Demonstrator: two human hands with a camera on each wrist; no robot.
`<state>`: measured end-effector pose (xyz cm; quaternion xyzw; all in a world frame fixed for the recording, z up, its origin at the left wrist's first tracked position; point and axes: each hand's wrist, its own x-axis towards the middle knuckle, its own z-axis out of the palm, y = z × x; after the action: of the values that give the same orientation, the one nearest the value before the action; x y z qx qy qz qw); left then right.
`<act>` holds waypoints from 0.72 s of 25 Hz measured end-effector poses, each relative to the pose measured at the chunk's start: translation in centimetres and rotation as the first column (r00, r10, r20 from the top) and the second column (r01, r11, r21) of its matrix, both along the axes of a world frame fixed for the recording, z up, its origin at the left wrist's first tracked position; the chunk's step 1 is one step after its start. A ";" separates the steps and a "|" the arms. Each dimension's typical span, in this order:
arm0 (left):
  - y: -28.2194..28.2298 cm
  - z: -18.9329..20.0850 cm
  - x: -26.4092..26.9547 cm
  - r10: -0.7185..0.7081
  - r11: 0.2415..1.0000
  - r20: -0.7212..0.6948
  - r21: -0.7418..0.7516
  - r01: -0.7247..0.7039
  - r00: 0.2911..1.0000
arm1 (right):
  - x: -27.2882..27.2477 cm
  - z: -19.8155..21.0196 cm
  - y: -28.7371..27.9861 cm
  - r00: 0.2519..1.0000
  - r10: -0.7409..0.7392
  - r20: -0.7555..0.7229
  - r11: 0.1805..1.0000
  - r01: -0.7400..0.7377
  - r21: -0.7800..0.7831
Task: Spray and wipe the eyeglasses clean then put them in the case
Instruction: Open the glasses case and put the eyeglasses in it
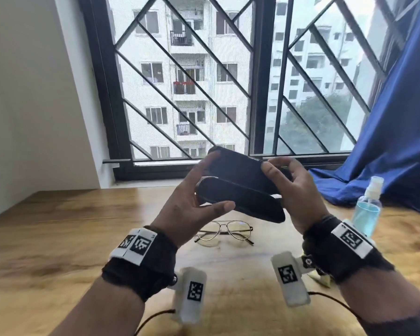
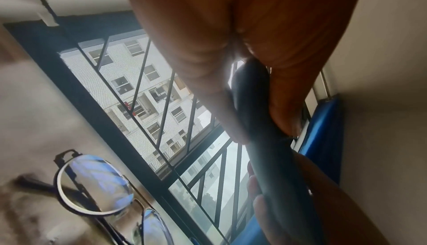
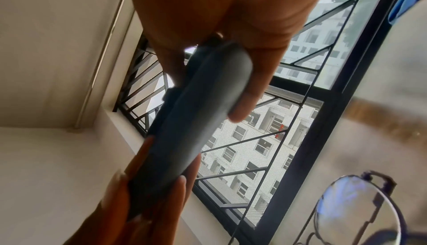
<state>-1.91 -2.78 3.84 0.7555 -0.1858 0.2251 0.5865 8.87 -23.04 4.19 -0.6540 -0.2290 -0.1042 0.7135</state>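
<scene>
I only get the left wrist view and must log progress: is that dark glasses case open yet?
Observer: Yes. The head view shows the black hard-shell case held above the table with its two halves parted.
Operator: How is the other hand holding it?
Observer: The right hand has its grip on the right end, thumb on the upper half. The left hand holds the left end.
Operator: Any spray nearby?
Observer: A clear spray bottle of blue liquid stands on the wooden table, to the right of the thin metal-framed eyeglasses.
</scene>
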 end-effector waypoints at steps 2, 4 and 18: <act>0.7 0.0 0.3 0.068 0.997 0.022 -0.034 -0.067 0.997 | -0.2 0.2 0.2 0.993 0.067 -0.098 0.994 -0.057 0.095; 2.1 -0.2 0.9 0.198 0.977 0.053 -0.093 -0.193 0.979 | -0.2 0.3 0.2 0.985 0.079 -0.155 0.997 -0.074 0.038; 5.3 -1.7 2.1 0.521 0.852 0.068 -0.109 -0.513 0.851 | 1.9 -2.8 5.8 0.991 0.078 -0.105 0.399 -0.128 -0.908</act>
<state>0.15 2.49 2.09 0.7400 0.0066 0.4178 0.5270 10.76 -17.21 1.41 -0.9236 -0.2722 0.0966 0.2521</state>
